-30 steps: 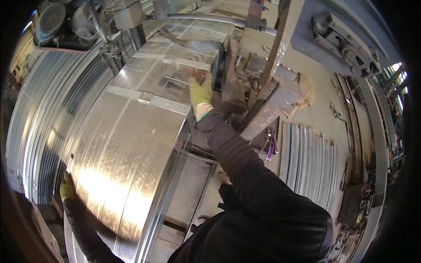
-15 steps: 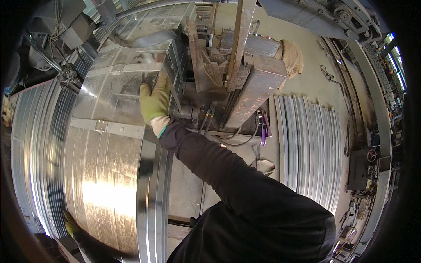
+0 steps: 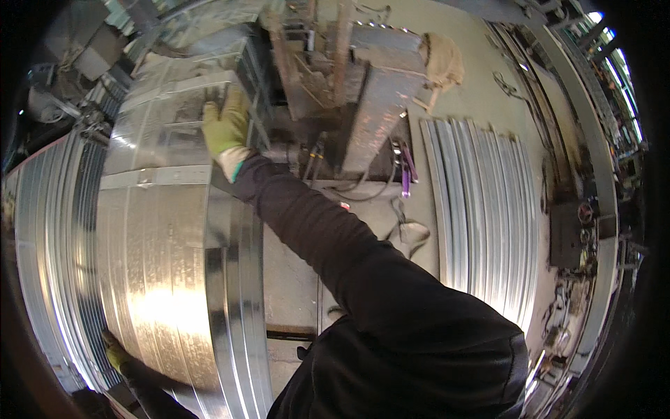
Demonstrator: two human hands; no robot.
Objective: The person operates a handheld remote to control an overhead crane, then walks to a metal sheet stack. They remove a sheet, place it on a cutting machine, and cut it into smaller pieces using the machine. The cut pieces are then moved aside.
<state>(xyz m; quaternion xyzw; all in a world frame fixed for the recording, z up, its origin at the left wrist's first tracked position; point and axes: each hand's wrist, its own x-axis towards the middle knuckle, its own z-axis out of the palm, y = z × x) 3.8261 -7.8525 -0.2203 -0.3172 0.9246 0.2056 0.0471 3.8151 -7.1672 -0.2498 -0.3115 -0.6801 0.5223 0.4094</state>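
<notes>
A long bundle of shiny sheet-metal profiles (image 3: 153, 244) runs from the near left to the far left, bound by flat metal bands (image 3: 174, 176) with clips. My right hand (image 3: 227, 129), in a yellow-green glove with a pale cuff, lies on top of the bundle close to its right edge. Its fingers are spread apart and hold nothing. At the bundle's lower left side, my left hand (image 3: 115, 351) rests gloved against the edge with fingers stretched out, partly in shadow. A dark sleeve covers each arm.
Right of the bundle stands a rusty steel post (image 3: 384, 115) with a brown cloth (image 3: 443, 63) behind it. Pliers (image 3: 314, 159) and a purple-handled tool (image 3: 406, 178) hang near its base. A strap (image 3: 412, 234) and a stack of metal profiles (image 3: 481, 202) lie on the floor.
The view has shifted, so most things sit a little further left and higher. Both hands keep about the same places on the bundle.
</notes>
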